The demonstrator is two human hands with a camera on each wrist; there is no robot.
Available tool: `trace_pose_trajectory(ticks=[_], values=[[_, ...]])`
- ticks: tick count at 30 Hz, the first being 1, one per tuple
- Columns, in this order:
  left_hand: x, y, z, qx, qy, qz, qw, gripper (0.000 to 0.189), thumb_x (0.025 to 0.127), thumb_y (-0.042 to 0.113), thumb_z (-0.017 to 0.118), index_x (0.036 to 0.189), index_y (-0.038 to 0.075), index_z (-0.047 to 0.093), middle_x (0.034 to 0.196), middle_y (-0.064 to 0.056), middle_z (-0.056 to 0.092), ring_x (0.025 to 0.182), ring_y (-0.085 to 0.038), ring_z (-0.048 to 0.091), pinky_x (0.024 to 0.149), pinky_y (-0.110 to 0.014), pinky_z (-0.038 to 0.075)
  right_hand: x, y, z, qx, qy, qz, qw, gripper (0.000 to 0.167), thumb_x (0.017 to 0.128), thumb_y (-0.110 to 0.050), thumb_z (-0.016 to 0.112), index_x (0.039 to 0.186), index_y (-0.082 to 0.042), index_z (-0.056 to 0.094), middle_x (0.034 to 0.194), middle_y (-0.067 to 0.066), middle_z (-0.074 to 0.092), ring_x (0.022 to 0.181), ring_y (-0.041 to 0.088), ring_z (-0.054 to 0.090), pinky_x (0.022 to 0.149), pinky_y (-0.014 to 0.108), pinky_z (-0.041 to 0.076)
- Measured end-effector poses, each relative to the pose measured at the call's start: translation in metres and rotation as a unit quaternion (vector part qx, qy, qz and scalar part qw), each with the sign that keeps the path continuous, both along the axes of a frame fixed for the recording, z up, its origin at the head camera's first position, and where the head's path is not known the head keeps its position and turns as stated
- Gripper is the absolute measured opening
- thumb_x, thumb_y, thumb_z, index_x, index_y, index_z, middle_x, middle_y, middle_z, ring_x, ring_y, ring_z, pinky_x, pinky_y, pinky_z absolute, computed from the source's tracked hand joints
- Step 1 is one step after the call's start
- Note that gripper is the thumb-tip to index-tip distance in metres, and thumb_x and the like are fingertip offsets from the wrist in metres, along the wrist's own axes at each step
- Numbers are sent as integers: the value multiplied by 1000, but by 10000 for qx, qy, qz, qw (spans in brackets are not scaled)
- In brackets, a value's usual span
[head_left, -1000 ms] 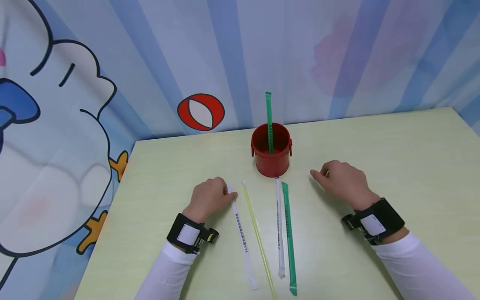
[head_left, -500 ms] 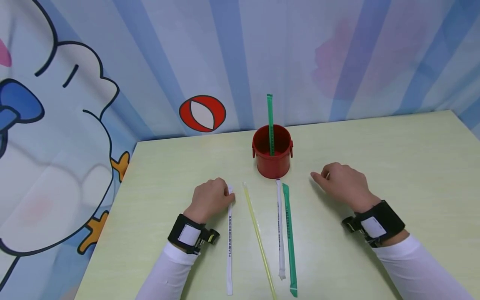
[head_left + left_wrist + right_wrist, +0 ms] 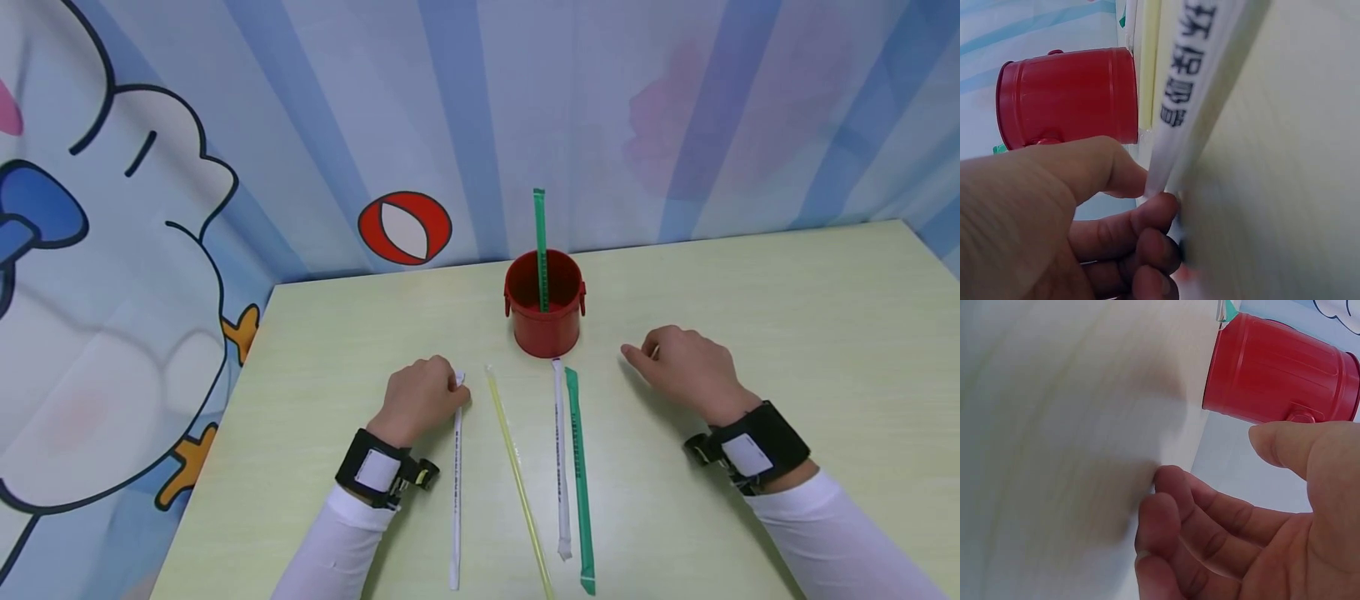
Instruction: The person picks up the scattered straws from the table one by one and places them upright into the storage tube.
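Note:
My left hand [image 3: 420,402] pinches the far end of a white paper-wrapped straw [image 3: 457,500] between thumb and forefinger. In the left wrist view, dark printed characters run along that straw's wrapper [image 3: 1192,65]. To its right lie a yellow straw [image 3: 516,467] in a clear wrapper, a second white wrapped straw [image 3: 561,467] and a green wrapped straw [image 3: 579,487]. Behind them stands a red bucket [image 3: 546,335] with another green wrapped straw [image 3: 541,229] upright inside. My right hand [image 3: 686,371] is at the table right of the bucket, fingers loosely curled, holding nothing.
A pale wooden table [image 3: 810,333] carries everything. Its back edge meets a blue striped backdrop [image 3: 600,125] with a printed red ball [image 3: 405,227] and a cartoon figure [image 3: 97,358] on the left. Both wrists wear black camera straps.
The near end of the pinched white straw has swung left, so it now lies almost straight toward me, its print turned partly aside. My right hand keeps its place.

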State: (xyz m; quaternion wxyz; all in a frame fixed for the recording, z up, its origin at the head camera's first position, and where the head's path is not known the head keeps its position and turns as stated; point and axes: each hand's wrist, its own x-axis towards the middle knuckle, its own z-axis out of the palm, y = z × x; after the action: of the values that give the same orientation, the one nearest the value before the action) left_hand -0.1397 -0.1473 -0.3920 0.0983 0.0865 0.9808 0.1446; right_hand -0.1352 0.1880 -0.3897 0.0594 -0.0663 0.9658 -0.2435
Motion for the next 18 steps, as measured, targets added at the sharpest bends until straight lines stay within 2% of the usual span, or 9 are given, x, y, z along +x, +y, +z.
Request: trace_pose_trajectory(ticks=[11,18], values=[[0,-2,1,135,36,86,9999,31,88,23,67,59,12,59,52,3,41,49,-15,44,47,-28,28,1,0,-1,45,-33,-4,10000,36,96,-36,58,86,-2,66,55,1,49,53,18,47,46,30,33],[-2,-7,6,402,197,95,9990,36,86,19,64,53,13,54,49,4,34,46,-13,38,46,-27,26,0,-2,-1,41,-16,11,10000,36,96,-36,58,86,-2,66,55,1,48,53,18,47,46,30,32]])
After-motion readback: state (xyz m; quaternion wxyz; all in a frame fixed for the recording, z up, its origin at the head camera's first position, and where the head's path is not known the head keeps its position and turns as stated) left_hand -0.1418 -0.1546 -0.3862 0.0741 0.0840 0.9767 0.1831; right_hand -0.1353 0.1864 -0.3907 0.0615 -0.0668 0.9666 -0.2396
